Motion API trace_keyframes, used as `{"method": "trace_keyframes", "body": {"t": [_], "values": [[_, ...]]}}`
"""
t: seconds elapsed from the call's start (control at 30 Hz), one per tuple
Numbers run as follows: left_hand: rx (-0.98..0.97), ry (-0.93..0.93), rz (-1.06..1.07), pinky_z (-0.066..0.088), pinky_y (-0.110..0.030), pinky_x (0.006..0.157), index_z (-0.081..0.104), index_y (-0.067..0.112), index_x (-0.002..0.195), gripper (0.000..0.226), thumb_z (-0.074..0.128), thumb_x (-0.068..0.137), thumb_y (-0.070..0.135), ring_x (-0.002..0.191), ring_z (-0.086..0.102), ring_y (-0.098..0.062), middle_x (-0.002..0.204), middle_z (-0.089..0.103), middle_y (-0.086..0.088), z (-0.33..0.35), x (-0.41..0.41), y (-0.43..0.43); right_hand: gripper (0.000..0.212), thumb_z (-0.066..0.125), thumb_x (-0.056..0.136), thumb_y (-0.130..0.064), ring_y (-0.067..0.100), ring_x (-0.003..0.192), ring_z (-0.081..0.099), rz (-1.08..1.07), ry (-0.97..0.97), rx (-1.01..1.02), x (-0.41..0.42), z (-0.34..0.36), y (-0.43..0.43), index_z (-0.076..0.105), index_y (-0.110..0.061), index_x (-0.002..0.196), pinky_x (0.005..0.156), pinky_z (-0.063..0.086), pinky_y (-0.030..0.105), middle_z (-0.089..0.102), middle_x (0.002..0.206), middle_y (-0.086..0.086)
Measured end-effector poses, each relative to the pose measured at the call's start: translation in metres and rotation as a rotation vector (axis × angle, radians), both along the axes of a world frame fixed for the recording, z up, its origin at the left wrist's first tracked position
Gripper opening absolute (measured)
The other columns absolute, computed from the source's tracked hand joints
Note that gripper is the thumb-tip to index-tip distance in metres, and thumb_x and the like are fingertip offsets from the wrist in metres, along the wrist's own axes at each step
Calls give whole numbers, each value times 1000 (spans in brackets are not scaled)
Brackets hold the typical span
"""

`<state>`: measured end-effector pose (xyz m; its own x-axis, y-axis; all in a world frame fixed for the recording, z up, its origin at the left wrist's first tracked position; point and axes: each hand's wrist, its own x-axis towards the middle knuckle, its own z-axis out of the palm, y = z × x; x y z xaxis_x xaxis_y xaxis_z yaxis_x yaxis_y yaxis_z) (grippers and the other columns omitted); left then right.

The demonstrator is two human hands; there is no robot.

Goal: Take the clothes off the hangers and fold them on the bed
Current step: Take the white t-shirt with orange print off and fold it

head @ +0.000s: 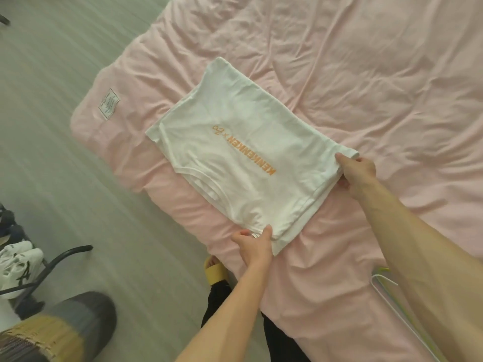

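A folded white T-shirt (243,158) lies flat near the middle of the pink bed (366,74), its orange lettering facing up and running toward 7 o'clock. How many layers sit underneath cannot be counted; only stacked edges show along its 5 o'clock side.

The left hand (252,242) holds the shirt's corner at 6 o'clock: its grip pinches the cloth, thumb on top, the other fingers mostly tucked under the hem and out of sight. The right hand (356,173) takes the corner at 3 o'clock, its grip likewise pinching the edge, thumb above and fingertips partly hidden below the fabric.

At 4 o'clock, thin pale hangers (384,283) lie on the bed, largely covered by the right forearm and cut off by the frame edge; their number is unclear.

A small sewn label (109,103) sits on the cover at 10 o'clock, its print too blurred to read. At 6 o'clock a yellow slipper (215,270) peeks out beside the bed. At 8 o'clock, a white garment (18,262) with black markings hangs by a dark frame (60,257), both cropped by the left edge.
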<state>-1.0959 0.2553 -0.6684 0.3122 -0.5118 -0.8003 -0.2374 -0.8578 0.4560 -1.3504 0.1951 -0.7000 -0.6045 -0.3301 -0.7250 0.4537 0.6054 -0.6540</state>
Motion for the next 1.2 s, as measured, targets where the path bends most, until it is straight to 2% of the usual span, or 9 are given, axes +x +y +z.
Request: {"method": "trace_keyframes", "body": {"t": [0.2, 0.4, 0.5, 0.6, 0.67, 0.77, 0.97, 1.07, 1.2], "values": [[-240, -96, -178, 39, -22, 59, 38, 16, 98, 31, 65, 93, 29, 70, 50, -13, 81, 47, 3, 4, 0, 26, 10, 67, 92, -28, 19, 80, 64, 34, 177, 98, -7, 4, 17, 66, -19, 94, 71, 59, 36, 66, 86, -1], [-307, -96, -504, 54, -36, 68, 48, 39, 95, 9, 51, 98, 31, 77, 63, -16, 88, 60, 6, -6, 15, 41, 27, 61, 93, -34, 30, 90, 66, 139, 392, 244, -1, -7, 45, 66, -8, 93, 85, 54, 38, 71, 90, 8], [-254, -100, -828, 44, -22, 71, 51, 41, 122, 30, 43, 97, 26, 86, 55, -10, 106, 50, 4, -11, 27, 40, 28, 60, 94, -33, 30, 97, 63, 239, 423, 257, 2, -10, 52, 63, -7, 103, 87, 49, 36, 64, 96, 7], [-349, -411, -1288, 42, -29, 68, 34, 40, 138, 62, 56, 84, 17, 89, 55, -22, 109, 47, -2, -21, 43, 41, 26, 64, 91, -32, 29, 94, 68, 254, 352, 223, -4, -9, 54, 64, -10, 105, 76, 58, 36, 68, 102, 9], [-513, -589, -1444, 36, -32, 55, 46, 33, 133, 80, 78, 62, 12, 75, 57, -24, 96, 56, -6, -27, 51, 44, 23, 66, 90, -29, 27, 85, 71, 218, 272, 193, -6, -8, 57, 65, -11, 104, 57, 58, 30, 69, 103, 11], [-796, -695, -1501, 35, -32, 49, 67, 23, 113, 67, 86, 49, 11, 65, 58, -23, 84, 60, -6, -35, 56, 45, 16, 67, 89, -27, 25, 77, 73, 202, 246, 158, -5, -7, 61, 65, -13, 98, 56, 59, 32, 70, 100, 13], [-1162, -682, -1583, 38, -37, 76, 66, 18, 111, 42, 74, 71, 9, 93, 54, -22, 108, 62, 0, -47, 51, 35, 17, 65, 87, -26, 19, 68, 73, 119, 213, 85, 1, -2, 65, 68, -12, 96, 57, 60, 31, 73, 98, 12], [-1123, -556, -1708, 46, -36, 71, 63, 17, 122, 46, 71, 77, 10, 86, 61, -20, 101, 66, 5, -42, 47, 27, 10, 66, 88, -26, 22, 77, 74, 85, 187, 53, 4, 7, 61, 62, -18, 93, 60, 59, 33, 72, 102, 11], [-955, -374, -1676, 47, -30, 61, 69, 24, 105, 34, 75, 75, 7, 65, 64, -18, 66, 66, 8, -37, 47, 4, 9, 63, 87, -19, 24, 77, 73, 45, 241, 4, 7, 29, 51, 56, -19, 93, 55, 57, 29, 68, 104, 10]]}}
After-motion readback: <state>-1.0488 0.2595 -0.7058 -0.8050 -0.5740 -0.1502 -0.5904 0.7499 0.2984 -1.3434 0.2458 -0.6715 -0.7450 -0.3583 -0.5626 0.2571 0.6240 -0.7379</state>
